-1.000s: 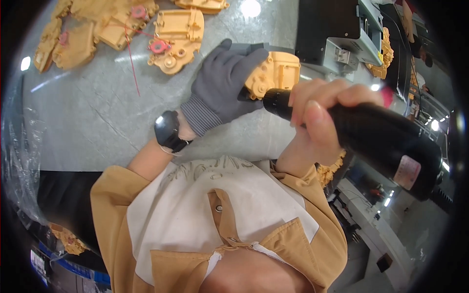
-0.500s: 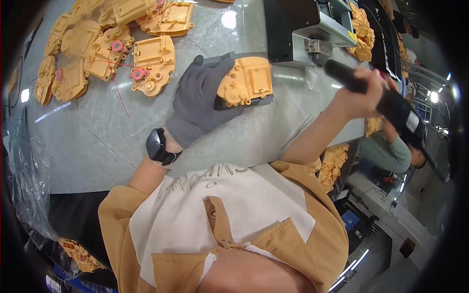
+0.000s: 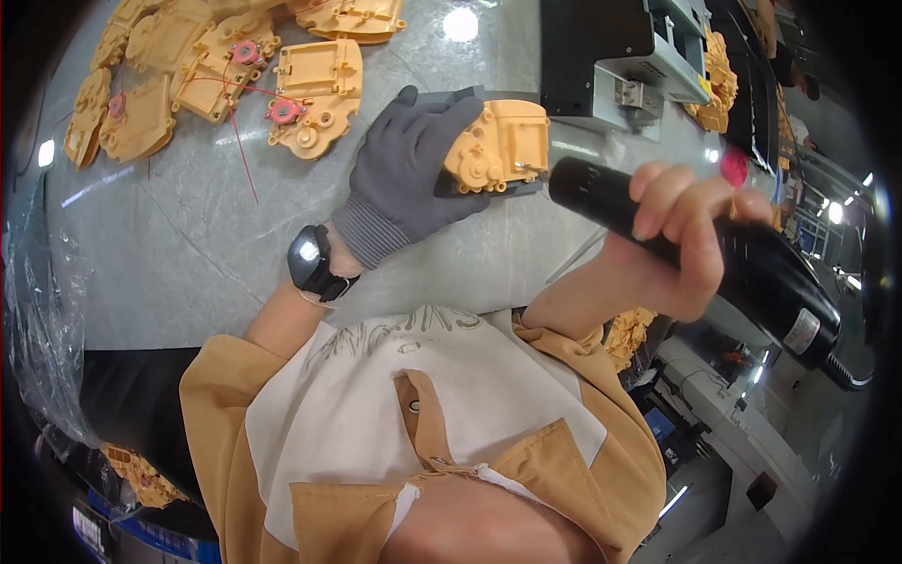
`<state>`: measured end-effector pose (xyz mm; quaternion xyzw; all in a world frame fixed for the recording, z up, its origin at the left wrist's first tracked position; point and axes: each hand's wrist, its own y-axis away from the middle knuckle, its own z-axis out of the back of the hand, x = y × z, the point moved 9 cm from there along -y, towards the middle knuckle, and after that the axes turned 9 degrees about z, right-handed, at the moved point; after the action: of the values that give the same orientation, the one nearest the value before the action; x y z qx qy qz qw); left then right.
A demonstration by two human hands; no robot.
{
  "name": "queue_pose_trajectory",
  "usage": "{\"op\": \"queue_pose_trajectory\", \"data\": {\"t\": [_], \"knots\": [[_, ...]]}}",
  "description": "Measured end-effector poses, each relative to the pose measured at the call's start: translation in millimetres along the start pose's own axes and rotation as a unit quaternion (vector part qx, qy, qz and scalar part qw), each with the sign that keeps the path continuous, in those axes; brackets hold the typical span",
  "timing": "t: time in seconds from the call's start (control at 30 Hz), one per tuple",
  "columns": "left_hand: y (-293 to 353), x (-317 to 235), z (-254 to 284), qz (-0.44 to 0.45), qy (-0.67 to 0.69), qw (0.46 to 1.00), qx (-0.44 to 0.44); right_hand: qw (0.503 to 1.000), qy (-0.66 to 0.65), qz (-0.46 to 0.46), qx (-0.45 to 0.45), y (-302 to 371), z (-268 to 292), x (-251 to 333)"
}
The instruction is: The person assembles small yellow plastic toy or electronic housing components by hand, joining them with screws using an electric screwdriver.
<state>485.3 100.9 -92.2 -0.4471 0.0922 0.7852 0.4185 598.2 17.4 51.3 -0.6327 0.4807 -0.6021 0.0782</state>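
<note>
While the gloved left hand [image 3: 402, 167] grips the yellow casing [image 3: 512, 141] with bent fingers, right hand [image 3: 693, 230] with fingers wrapped around a black tool [image 3: 769, 277], gray table [image 3: 188, 254] beneath

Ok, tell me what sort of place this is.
Probably a factory workbench: similar yellow parts lie clustered on a grey table, the gloved left hand grips another yellow part, and the right hand holds a black tool with a coiled cord.

The left forearm [image 3: 285, 315] slants inward to the gloved left grip [image 3: 409, 164], clasping with its back upward. The right forearm [image 3: 583, 291] slants outward; the bare right grip [image 3: 695, 230] curls firmly. The 2 grips are apart.
</note>
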Motion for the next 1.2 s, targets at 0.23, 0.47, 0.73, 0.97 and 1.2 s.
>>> {"op": "queue_pose_trajectory", "data": {"t": [0.23, 0.47, 0.73, 0.97, 1.2], "knots": [[3, 10, 3, 0.03, 0.033, 0.999, -0.021, 0.999, 0.011, 0.023, 0.046, -9, -27, -25], [2, 8, 4, 0.026, 0.05, 0.998, -0.014, 0.997, 0.073, 0.014, 0.035, -11, -27, -41], [0, 11, 3, 0.034, 0.053, 0.998, -0.009, 0.996, 0.078, -0.009, 0.041, -18, -33, -53], [2, 20, 5, 0.039, 0.067, 0.997, -0.011, 0.981, 0.164, -0.092, 0.051, -18, -48, -77], [2, 16, 3, 0.048, 0.066, 0.997, -0.008, 0.986, 0.113, -0.121, 0.03, -16, -39, -80]]}}
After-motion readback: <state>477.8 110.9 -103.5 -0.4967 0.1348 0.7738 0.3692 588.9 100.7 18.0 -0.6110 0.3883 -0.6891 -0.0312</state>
